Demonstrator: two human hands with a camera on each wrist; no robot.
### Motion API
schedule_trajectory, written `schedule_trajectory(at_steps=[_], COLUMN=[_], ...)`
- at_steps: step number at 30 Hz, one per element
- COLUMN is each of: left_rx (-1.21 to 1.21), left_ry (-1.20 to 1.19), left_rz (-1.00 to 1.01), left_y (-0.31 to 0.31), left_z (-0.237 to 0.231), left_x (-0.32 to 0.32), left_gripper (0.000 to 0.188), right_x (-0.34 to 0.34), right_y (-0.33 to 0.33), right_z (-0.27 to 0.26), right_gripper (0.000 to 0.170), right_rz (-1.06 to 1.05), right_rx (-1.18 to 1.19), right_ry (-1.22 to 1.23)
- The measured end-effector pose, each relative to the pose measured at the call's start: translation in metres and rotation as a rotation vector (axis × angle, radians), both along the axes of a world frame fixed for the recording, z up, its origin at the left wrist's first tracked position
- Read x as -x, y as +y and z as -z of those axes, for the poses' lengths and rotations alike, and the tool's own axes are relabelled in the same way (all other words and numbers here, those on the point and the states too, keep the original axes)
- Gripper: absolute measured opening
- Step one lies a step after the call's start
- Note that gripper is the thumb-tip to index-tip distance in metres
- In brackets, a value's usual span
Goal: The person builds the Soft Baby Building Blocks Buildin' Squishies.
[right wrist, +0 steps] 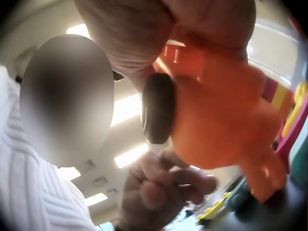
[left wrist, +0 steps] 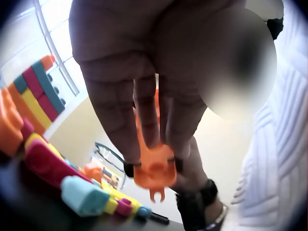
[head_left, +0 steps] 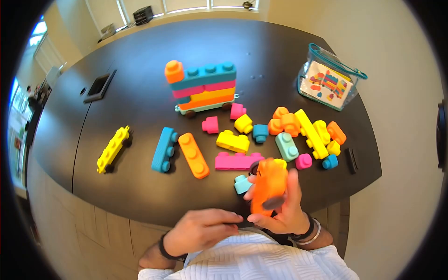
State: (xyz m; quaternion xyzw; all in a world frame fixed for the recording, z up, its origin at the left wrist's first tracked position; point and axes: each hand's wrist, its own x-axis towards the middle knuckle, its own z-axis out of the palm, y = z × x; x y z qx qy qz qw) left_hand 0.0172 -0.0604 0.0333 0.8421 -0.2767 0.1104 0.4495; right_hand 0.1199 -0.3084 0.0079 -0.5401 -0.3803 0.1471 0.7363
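Note:
An orange wheeled piece (head_left: 269, 186) is gripped by the right hand (head_left: 290, 205) above the table's near edge, tilted, with its dark wheels showing. In the right wrist view the orange piece (right wrist: 221, 115) fills the middle, a dark wheel (right wrist: 159, 108) at its side. The left hand (head_left: 205, 231) hangs to the left of it in the head view, fingers loosely bent, holding nothing. Seen from the left wrist, the left hand's fingers (left wrist: 147, 110) overlap the orange piece (left wrist: 154, 166) behind them. A light blue block (head_left: 242, 184) lies just beside the right hand.
On the dark table (head_left: 140, 51) stand a stacked block wagon (head_left: 205, 91) and a clear bag (head_left: 329, 79). A yellow wheeled base (head_left: 113, 149), a blue block (head_left: 163, 149), an orange block (head_left: 193, 155) and a pink block (head_left: 238, 162) lie nearer, with several loose blocks to the right.

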Motion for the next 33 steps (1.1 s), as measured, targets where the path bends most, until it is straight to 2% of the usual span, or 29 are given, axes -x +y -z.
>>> schedule_trajectory(at_steps=[2,3,4,6,7,8,10,11,12,14,15,20,22,23,26,28,30,31,33], left_rx=[0.045,0.074,0.099,0.049,-0.033,-0.032,-0.262,-0.313,-0.307,-0.5,-0.501,-0.367,-0.353,-0.319,-0.278,-0.301,-0.199,-0.204,0.039], left_ry=[0.019,-0.006,-0.033,-0.117,-0.068,-0.07,0.014,0.113,0.111,0.123,0.167,0.35,0.294,0.281,0.357,0.316,0.206,0.224,0.215], left_rz=[-0.215,-0.298,-0.377,-0.495,-0.561,-0.561,-0.675,-0.682,-0.676,-0.714,-0.715,-0.644,-0.675,-0.712,-0.756,-0.741,-0.651,-0.668,-0.438], left_y=[0.018,0.028,0.037,0.054,0.063,0.07,0.085,0.094,0.1,0.109,0.115,0.123,0.126,0.124,0.127,0.123,0.116,0.111,0.101], left_z=[-0.016,-0.02,-0.023,-0.023,-0.027,-0.026,-0.014,-0.002,0.009,0.028,0.037,0.035,0.035,0.035,0.025,0.019,0.009,0.005,-0.006], left_x=[0.012,0.017,0.021,0.019,0.02,0.017,0.01,0.01,0.008,0.002,0.001,-0.002,0.0,0.0,0.002,0.005,0.013,0.018,0.026], left_gripper=[0.031,0.035,0.039,0.045,0.048,0.048,0.052,0.064,0.064,0.072,0.078,0.069,0.06,0.042,0.032,0.031,0.034,0.034,0.035], right_x=[-0.015,-0.024,-0.02,-0.011,-0.008,-0.007,-0.002,0.001,0.003,0.006,0.008,0.014,0.015,0.013,0.007,0.004,0.001,0.001,0.0], right_y=[-0.002,0.004,0.008,0.015,0.015,0.017,0.023,0.026,0.029,0.033,0.034,0.035,0.038,0.039,0.041,0.041,0.039,0.037,0.03], right_z=[-0.005,-0.02,-0.024,-0.025,-0.014,-0.008,-0.001,-0.001,-0.002,-0.002,-0.001,0.014,0.016,0.018,0.02,0.019,0.011,0.006,-0.008], right_gripper=[0.096,0.073,0.073,0.063,0.06,0.06,0.057,0.057,0.056,0.055,0.054,0.051,0.052,0.052,0.057,0.073,0.075,0.076,0.077], right_rz=[0.153,0.186,0.174,0.003,-0.008,-0.008,-0.03,-0.027,-0.02,-0.01,-0.015,-0.047,-0.117,-0.11,-0.07,-0.063,-0.014,0.034,0.055], right_rx=[0.396,0.476,0.469,0.741,0.787,0.787,0.798,0.805,0.822,0.844,0.843,0.814,0.842,0.851,0.877,0.841,0.827,0.812,0.805], right_ry=[-0.77,-1.057,-1.06,-0.914,-0.995,-0.998,-1.07,-1.069,-1.095,-1.124,-1.146,-1.101,-1.11,-1.104,-1.068,-0.964,-0.94,-0.918,-0.906])
